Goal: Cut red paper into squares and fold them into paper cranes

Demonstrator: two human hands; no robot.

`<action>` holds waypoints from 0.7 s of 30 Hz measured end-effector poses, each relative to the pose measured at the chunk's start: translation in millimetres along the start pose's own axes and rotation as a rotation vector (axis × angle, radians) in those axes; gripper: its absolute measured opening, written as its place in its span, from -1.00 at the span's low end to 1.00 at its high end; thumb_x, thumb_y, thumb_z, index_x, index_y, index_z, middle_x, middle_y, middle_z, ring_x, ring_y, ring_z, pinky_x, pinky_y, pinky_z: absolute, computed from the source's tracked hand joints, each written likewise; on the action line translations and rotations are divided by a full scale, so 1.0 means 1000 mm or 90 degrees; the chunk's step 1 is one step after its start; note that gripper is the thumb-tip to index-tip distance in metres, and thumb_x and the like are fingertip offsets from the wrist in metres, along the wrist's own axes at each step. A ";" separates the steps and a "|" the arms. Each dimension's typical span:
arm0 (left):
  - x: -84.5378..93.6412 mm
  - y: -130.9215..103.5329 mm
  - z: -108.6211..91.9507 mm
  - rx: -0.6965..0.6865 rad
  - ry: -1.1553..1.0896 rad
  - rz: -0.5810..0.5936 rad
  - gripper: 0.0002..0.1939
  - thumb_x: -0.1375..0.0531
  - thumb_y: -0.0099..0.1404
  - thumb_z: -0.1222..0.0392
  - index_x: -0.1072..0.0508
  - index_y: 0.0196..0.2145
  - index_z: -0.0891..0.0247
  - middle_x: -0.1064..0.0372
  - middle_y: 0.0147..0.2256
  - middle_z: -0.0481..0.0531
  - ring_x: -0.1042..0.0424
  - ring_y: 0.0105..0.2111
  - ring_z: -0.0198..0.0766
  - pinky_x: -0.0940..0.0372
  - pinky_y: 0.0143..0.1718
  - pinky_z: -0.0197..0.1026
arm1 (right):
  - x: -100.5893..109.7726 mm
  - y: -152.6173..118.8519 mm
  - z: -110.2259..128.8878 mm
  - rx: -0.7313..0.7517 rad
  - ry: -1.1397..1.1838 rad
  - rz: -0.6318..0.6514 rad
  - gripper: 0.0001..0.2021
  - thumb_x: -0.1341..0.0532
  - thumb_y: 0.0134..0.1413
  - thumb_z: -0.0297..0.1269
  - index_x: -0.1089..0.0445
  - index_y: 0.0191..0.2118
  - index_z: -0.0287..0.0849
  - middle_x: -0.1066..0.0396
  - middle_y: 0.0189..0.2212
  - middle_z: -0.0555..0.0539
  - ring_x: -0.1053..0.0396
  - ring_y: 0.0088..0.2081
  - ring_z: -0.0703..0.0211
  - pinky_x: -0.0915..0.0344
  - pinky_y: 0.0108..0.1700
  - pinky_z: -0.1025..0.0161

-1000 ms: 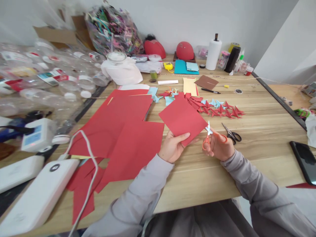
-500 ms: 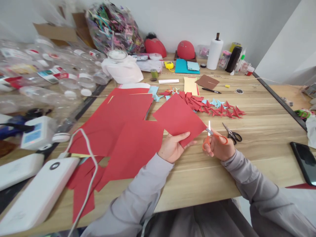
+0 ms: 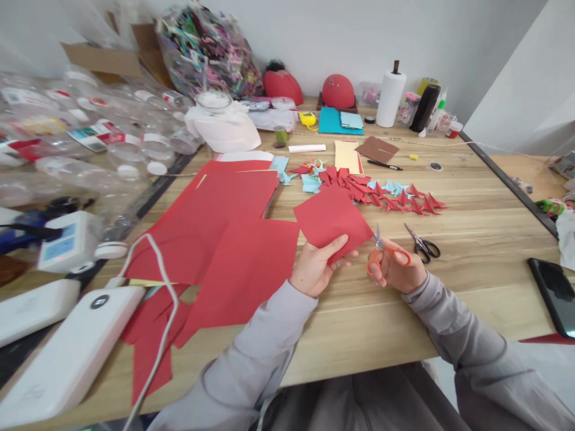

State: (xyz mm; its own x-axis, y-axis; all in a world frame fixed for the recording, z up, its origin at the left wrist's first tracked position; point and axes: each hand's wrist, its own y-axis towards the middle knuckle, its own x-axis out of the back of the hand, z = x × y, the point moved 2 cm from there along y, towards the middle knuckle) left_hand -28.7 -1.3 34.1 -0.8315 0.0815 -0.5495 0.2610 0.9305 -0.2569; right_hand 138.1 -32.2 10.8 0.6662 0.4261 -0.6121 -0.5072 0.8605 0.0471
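Note:
Between the thumb and fingers of my left hand [image 3: 317, 266] is a piece of red paper [image 3: 330, 218], raised above the wooden table [image 3: 354, 335]. My right hand [image 3: 399, 268] has its fingers in the handles of orange scissors [image 3: 378, 246]. The scissors point away from me, their blades beside the right corner of the held paper. Larger red sheets [image 3: 247, 269] lie on the table left of my left hand. Folded red and light blue paper shapes [image 3: 404, 197] lie beyond both hands.
Black scissors [image 3: 424, 244] lie right of my right hand, and a phone [image 3: 552, 293] is at the right edge. Plastic bottles [image 3: 126, 149], a white power bank [image 3: 72, 353] and its cable [image 3: 164, 323] are on the left. A white bottle [image 3: 390, 99] stands at the back.
The red paper in my left hand has tilted and shifted slightly toward me, uncovering light blue paper behind it. The scissor blades have come closer together.

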 end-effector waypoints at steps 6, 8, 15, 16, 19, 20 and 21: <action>-0.004 -0.002 -0.002 -0.069 0.047 0.014 -0.69 -0.41 -0.02 0.13 -0.40 -0.40 0.29 -0.34 -0.58 -0.12 -0.30 -0.69 -0.42 -0.09 -0.78 -0.42 | 0.001 0.000 -0.002 0.007 0.005 0.006 -0.56 -0.30 -0.08 -0.01 -0.31 -0.08 -0.07 -0.42 -0.54 0.05 -0.25 -0.61 0.27 -0.12 -0.50 0.29; -0.004 -0.003 -0.002 -0.068 0.045 0.009 -0.68 -0.41 -0.04 0.14 -0.40 -0.40 0.28 -0.33 -0.58 -0.13 -0.29 -0.70 -0.44 -0.07 -0.78 -0.42 | 0.001 0.000 -0.003 0.002 -0.001 -0.002 -0.53 -0.31 -0.10 0.00 -0.30 -0.07 -0.08 -0.41 -0.54 0.05 -0.24 -0.61 0.27 -0.12 -0.50 0.28; -0.005 -0.004 -0.002 -0.046 0.061 -0.009 -0.66 -0.43 -0.08 0.15 -0.39 -0.41 0.28 -0.33 -0.59 -0.14 -0.24 -0.73 -0.46 -0.01 -0.80 -0.43 | 0.001 0.000 -0.007 -0.020 0.049 0.067 -0.47 -0.29 -0.08 0.08 -0.27 -0.06 -0.16 -0.38 -0.50 0.00 -0.31 -0.52 0.22 -0.17 -0.42 0.24; -0.005 -0.004 -0.002 -0.048 0.063 -0.008 -0.66 -0.43 -0.09 0.14 -0.40 -0.42 0.29 -0.33 -0.58 -0.13 -0.25 -0.73 -0.46 -0.01 -0.80 -0.42 | 0.001 0.000 -0.007 -0.019 0.051 0.073 -0.46 -0.29 -0.08 0.09 -0.27 -0.06 -0.16 -0.38 -0.48 -0.01 -0.32 -0.49 0.20 -0.19 -0.39 0.23; -0.005 -0.004 -0.002 -0.041 0.064 -0.005 -0.66 -0.44 -0.10 0.15 -0.42 -0.42 0.30 -0.35 -0.57 -0.12 -0.27 -0.72 -0.45 -0.04 -0.80 -0.42 | -0.001 -0.001 -0.006 -0.005 0.042 0.071 -0.49 -0.30 -0.07 0.07 -0.27 -0.08 -0.16 -0.39 -0.42 -0.03 -0.33 -0.44 0.20 -0.21 -0.33 0.22; -0.004 -0.003 -0.001 -0.030 0.061 -0.009 -0.66 -0.45 -0.11 0.16 -0.42 -0.42 0.30 -0.35 -0.57 -0.12 -0.27 -0.72 -0.45 -0.04 -0.80 -0.42 | -0.001 -0.001 -0.005 0.001 0.033 0.068 -0.51 -0.31 -0.06 0.05 -0.28 -0.09 -0.17 -0.39 -0.41 -0.04 -0.33 -0.43 0.21 -0.21 -0.32 0.22; -0.004 -0.003 0.000 -0.016 0.057 -0.017 -0.65 -0.46 -0.13 0.17 -0.42 -0.42 0.30 -0.35 -0.57 -0.12 -0.27 -0.73 -0.45 -0.04 -0.80 -0.43 | -0.002 0.000 -0.005 0.008 0.022 0.065 -0.52 -0.31 -0.06 0.03 -0.28 -0.10 -0.18 -0.38 -0.40 -0.05 -0.33 -0.41 0.21 -0.21 -0.31 0.23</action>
State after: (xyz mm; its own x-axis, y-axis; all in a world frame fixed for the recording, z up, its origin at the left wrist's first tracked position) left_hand -26.3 -4.1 36.9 -0.8790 0.0869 -0.4688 0.2263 0.9415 -0.2497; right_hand 134.4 -34.7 8.4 0.5919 0.5026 -0.6301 -0.5648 0.8163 0.1206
